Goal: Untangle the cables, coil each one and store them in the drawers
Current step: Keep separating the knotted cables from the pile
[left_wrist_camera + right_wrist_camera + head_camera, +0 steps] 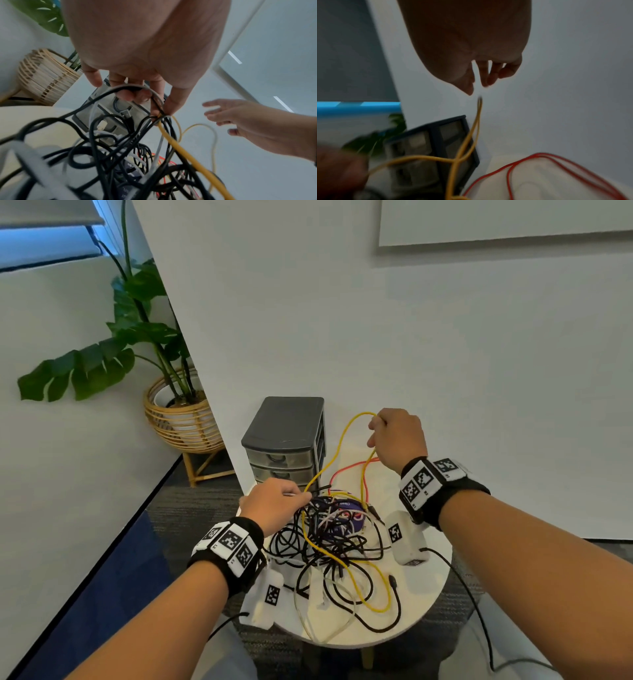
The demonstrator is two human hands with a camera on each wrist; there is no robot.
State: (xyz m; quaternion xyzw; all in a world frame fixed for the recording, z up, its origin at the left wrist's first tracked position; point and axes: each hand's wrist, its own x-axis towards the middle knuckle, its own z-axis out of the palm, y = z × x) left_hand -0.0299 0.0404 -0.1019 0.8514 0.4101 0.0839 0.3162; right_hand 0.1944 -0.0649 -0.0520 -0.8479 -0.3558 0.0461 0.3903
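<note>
A tangle of black, white, yellow and red cables (329, 546) lies on the round white table (424, 594). My left hand (298, 496) grips black cables (102, 94) at the pile's upper left, with finger and thumb pinching where the yellow cable (173, 143) crosses. My right hand (376, 433) is raised above the table's back and holds a loop of the yellow cable (337, 446), which hangs down into the pile. In the blurred right wrist view the yellow cable (471, 135) rises to the fingertips. A red cable (346, 469) arcs below that hand. The grey drawer unit (284, 433) stands at the back left, drawers closed.
A purple packet (354, 517) lies under the tangle. White marker boxes (407, 539) hang below both wrists. A white wall runs right behind the table. A potted plant in a rattan basket (181, 412) stands on the floor to the left.
</note>
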